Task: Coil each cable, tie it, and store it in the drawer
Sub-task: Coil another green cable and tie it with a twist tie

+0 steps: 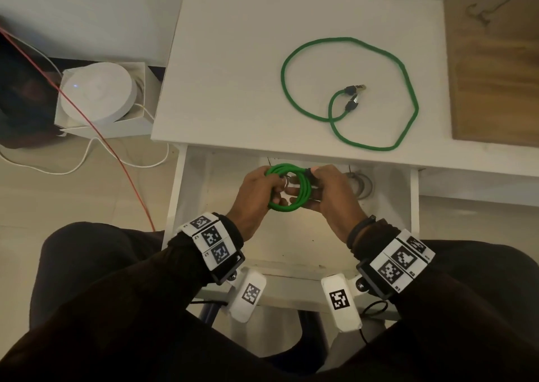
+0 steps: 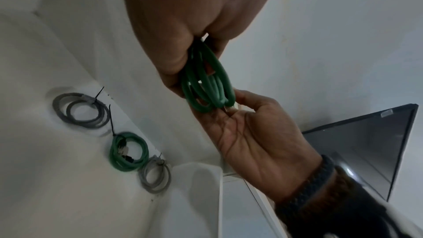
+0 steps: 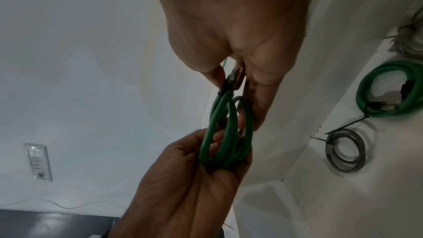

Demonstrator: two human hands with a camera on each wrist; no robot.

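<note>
Both hands hold a coiled green cable above the open drawer. My left hand grips the left side of the coil, fingers curled round the loops. My right hand holds the right side and pinches a black plug between thumb and fingers. I see no tie on this coil. A second green cable lies loose in a wide loop on the white table top. Inside the drawer lie tied coils: a dark grey one, a green one and a light grey one.
A wooden board covers the table's right end. On the floor to the left stand a white round device in a box, a red wire and white cords. My knees sit close under the drawer front.
</note>
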